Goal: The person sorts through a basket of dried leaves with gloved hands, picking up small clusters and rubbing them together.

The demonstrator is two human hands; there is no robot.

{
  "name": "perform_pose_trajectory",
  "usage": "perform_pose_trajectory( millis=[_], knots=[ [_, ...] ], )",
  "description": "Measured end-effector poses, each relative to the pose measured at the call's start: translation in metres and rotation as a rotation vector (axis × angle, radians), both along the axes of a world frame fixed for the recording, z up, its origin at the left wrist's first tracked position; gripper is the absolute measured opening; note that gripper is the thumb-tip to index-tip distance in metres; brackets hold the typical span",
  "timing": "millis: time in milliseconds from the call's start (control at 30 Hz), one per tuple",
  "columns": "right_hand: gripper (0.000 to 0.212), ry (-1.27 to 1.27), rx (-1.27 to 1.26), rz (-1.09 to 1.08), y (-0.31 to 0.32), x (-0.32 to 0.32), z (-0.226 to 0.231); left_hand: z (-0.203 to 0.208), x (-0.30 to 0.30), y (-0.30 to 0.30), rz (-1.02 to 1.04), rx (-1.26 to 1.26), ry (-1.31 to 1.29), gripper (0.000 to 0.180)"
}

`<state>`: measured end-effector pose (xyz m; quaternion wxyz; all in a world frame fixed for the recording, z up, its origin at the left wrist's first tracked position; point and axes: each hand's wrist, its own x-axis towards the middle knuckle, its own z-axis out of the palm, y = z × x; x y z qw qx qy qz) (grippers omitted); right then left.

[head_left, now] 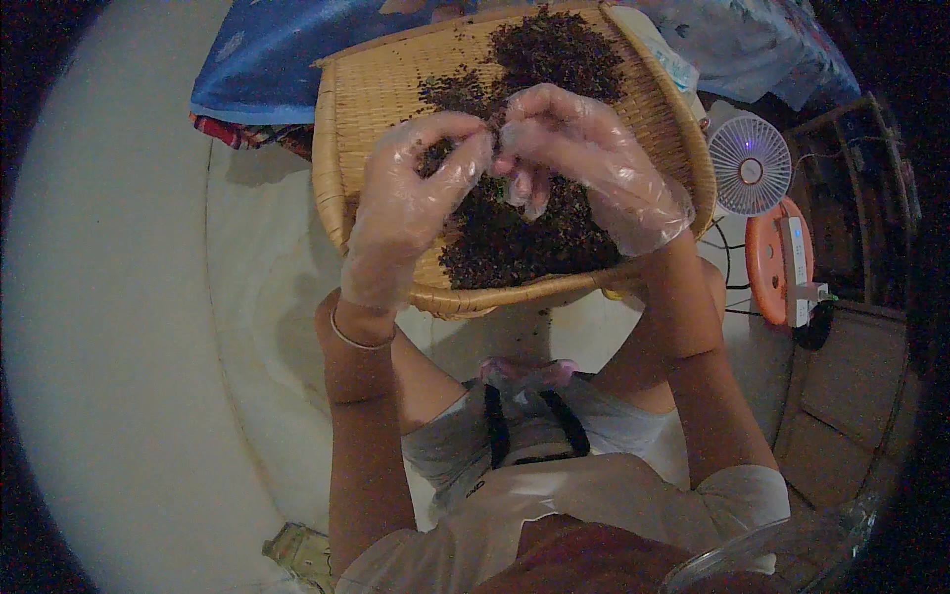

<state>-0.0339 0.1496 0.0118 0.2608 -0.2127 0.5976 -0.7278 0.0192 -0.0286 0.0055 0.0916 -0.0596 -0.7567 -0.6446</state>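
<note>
A woven bamboo tray (pixel 381 84) sits in front of me above my knees. Dark, crumbly bits lie on it in a near heap (pixel 534 247), a far heap (pixel 559 54) and a thinner scatter (pixel 455 94). Over the middle of the tray, my left hand (pixel 421 188) and my right hand (pixel 589 148) meet fingertip to fingertip, both in clear plastic gloves. Thumb and forefinger are pinched together on each. A small dark piece seems to be between the fingertips, too small to name. Part of the near heap is hidden behind my hands.
Blue patterned cloth (pixel 267 64) hangs behind the tray at the far left. To the right are a small white fan (pixel 750 166), an orange stool (pixel 764 259) and a white power strip (pixel 796 267) with cables. A yellowish-green packet (pixel 300 554) lies at lower left.
</note>
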Motion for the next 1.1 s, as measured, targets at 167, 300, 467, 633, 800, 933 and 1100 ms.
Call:
perform_pose_trajectory(
  millis=[167,300,467,633,800,933,1100],
  knots=[
    [0.023,-0.124,-0.036,-0.030,0.003,-0.001,0.003,0.005,-0.001,0.001,0.020,-0.038,-0.039,0.016],
    [0.023,0.049,-0.035,-0.005,0.002,-0.004,-0.007,0.004,-0.002,0.003,0.040,-0.044,0.059,0.015],
    [0.022,0.034,-0.105,-0.096,0.000,0.000,0.001,0.002,-0.001,0.004,0.049,0.017,0.046,0.015],
    [0.026,0.036,-0.098,-0.010,0.003,-0.004,-0.006,0.009,0.001,0.003,0.045,-0.034,0.005,0.015],
    [0.029,0.041,-0.069,-0.054,0.001,-0.002,0.000,0.002,-0.002,0.002,0.053,-0.027,0.039,0.016],
    [0.031,-0.067,-0.074,0.043,0.005,-0.008,-0.004,0.002,0.000,0.003,0.066,0.041,-0.004,0.017],
    [0.040,-0.076,-0.112,-0.019,0.004,-0.007,0.000,0.005,0.001,0.004,0.072,0.111,-0.028,0.016]
  ],
)
